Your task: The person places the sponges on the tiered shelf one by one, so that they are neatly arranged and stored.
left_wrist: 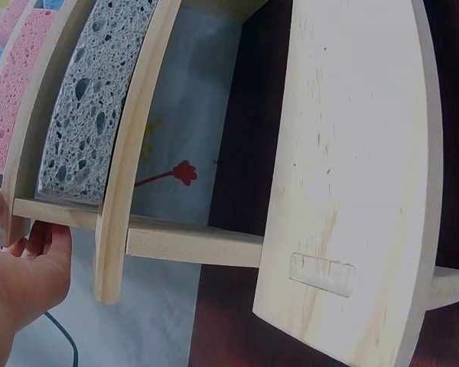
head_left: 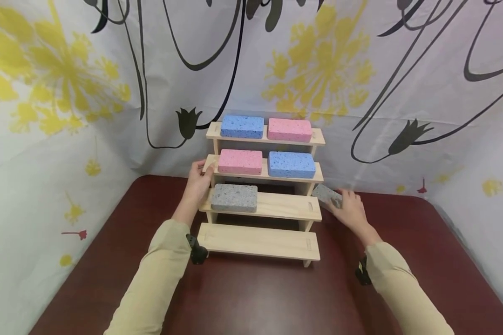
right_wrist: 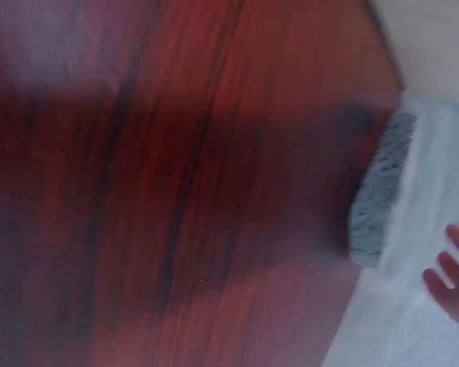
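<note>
A tiered wooden display stand [head_left: 260, 241] stands on the table. My left hand [head_left: 198, 184] grips its left end near the second tier from the top; in the left wrist view the fingers [left_wrist: 50, 264] curl under the wood. Beside the stand's right end, my right hand [head_left: 351, 211] holds a grey sponge [head_left: 326, 195] that sits at a slant. The right wrist view is blurred, with the sponge's grey side [right_wrist: 381, 191] near the spread fingertips. Another grey sponge [head_left: 234, 197] lies on the left of the third tier.
On the top tier are a blue sponge [head_left: 242, 127] and a pink sponge [head_left: 289, 130]. The second tier bears a pink sponge [head_left: 240, 161] and a blue sponge [head_left: 291, 164]. A patterned sheet [head_left: 251, 88] hangs behind the dark red table [head_left: 268, 298].
</note>
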`<state>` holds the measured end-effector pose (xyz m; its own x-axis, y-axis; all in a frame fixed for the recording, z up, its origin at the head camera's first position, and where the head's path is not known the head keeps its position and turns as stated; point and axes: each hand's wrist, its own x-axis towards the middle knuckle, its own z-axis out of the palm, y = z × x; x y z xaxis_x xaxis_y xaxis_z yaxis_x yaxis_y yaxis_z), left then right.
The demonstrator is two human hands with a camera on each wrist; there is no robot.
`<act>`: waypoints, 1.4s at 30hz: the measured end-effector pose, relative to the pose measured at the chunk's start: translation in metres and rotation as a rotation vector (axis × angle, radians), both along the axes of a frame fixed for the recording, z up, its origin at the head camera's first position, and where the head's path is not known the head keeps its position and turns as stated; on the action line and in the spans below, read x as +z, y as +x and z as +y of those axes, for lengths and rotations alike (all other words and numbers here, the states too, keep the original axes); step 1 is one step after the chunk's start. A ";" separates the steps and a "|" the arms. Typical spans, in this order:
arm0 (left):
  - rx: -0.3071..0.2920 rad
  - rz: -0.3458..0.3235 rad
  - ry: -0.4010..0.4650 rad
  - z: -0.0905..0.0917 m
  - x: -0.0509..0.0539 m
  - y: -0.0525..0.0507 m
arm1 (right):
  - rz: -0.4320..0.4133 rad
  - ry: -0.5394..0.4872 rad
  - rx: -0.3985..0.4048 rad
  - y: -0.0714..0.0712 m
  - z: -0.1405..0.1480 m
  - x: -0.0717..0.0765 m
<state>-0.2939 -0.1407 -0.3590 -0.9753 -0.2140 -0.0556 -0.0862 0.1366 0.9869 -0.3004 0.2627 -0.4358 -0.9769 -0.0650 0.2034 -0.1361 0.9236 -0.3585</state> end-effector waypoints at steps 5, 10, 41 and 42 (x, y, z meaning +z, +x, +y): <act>-0.021 -0.021 0.004 0.007 -0.012 0.005 | -0.215 0.228 0.031 -0.003 0.008 -0.023; -0.020 -0.037 0.002 0.012 -0.017 0.009 | -0.220 0.231 0.012 -0.002 0.014 -0.037; -0.001 0.030 -0.017 -0.001 0.000 0.003 | -0.023 0.036 0.303 0.059 0.008 0.103; 0.002 0.032 -0.012 -0.001 0.000 0.002 | -0.015 0.035 0.324 0.061 0.003 0.106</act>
<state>-0.2916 -0.1418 -0.3593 -0.9761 -0.2160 -0.0215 -0.0546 0.1485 0.9874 -0.2399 0.2652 -0.3301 -0.9071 -0.3799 0.1811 -0.4199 0.8448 -0.3315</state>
